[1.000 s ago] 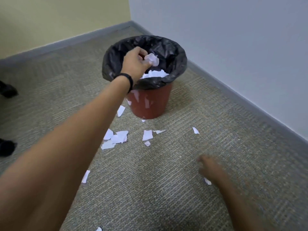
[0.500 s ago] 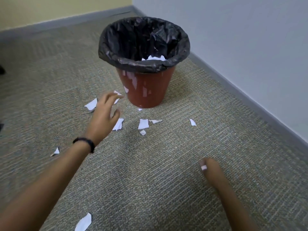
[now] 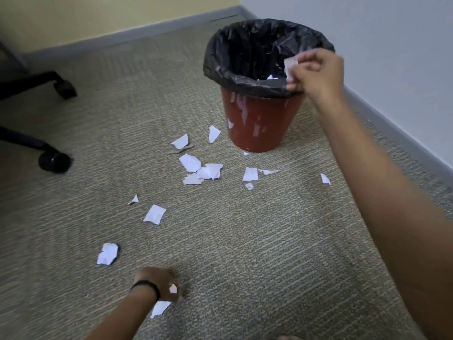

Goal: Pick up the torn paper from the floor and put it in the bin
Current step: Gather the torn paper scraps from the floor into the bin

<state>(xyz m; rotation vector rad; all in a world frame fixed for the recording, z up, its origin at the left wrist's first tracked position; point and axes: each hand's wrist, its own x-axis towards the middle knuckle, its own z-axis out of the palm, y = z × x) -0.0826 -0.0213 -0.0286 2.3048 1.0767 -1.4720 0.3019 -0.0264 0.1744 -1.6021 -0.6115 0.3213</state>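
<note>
**Fingers (image 3: 307,69) closed on a scrap (image 3: 290,67) at the bin (image 3: 259,128) rim**

The right hand (image 3: 318,72) is held at the near right edge of the bin. Its fingers are curled tight round a white scrap that sits just above the black liner (image 3: 245,45). The left hand (image 3: 158,282) is lowered to the floor (image 3: 269,241) near the bottom of the view. Its fingers are bent, and a small piece (image 3: 173,288) appears to be pinched in them, though blur leaves this uncertain. A larger piece (image 3: 159,308) lies just beside that wrist.

Some paper can be seen inside the bin, but much torn paper (image 3: 201,170) is scattered on the floor in front of it, so the task is judged far from finished.

The step in hand is judged to be the release. It would be done well if the scrap were carried further inward past the rim before the fingers are opened. Light paper drifts, and the grip sits right at the edge. A drop from low over the opening is favoured, and the liner should not be snagged. With the left hand, several pieces could be gathered in one pinch, the cluster near the bin being the densest.
</note>
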